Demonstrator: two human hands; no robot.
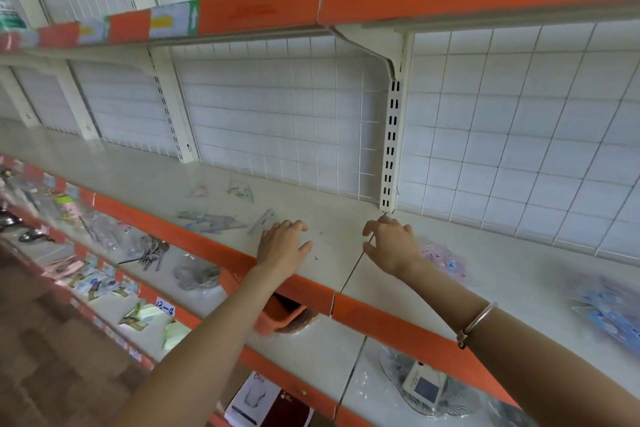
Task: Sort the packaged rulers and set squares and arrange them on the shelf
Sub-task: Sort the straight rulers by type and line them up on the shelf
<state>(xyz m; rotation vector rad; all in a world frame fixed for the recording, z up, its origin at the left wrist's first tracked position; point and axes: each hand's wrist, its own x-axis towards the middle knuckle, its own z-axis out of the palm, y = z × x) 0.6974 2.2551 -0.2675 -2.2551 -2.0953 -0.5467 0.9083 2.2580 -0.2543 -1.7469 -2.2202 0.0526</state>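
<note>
Both hands are held out over the cream shelf [145,166], just behind its orange front edge, on either side of the seam between two shelf boards. The left hand [284,246] is laid palm down with the fingers spread and relaxed, and nothing is gripped in it. The right hand [391,246] is raised slightly with the fingers and thumb loosely bent and apart, and nothing can be seen between them. A small packaged ruler [264,220] lies tilted just beyond the left fingertips; whether it is touched cannot be told. Further toward the left end of the shelf, a bundle of long packaged rulers [211,221] is laid roughly parallel to the front edge. Behind it, nearer the back edge, two packaged set squares [240,190] are seen side by side. Just to the right of the right hand a blurred pile of pink and blue packets [445,262] rests on the shelf, and a second blurred blue pile [609,310] lies well apart toward the right end. A thin bracelet [476,322] is worn on the right wrist. On the lower shelf an orange basket [277,317] is partly hidden by the left forearm.
</note>
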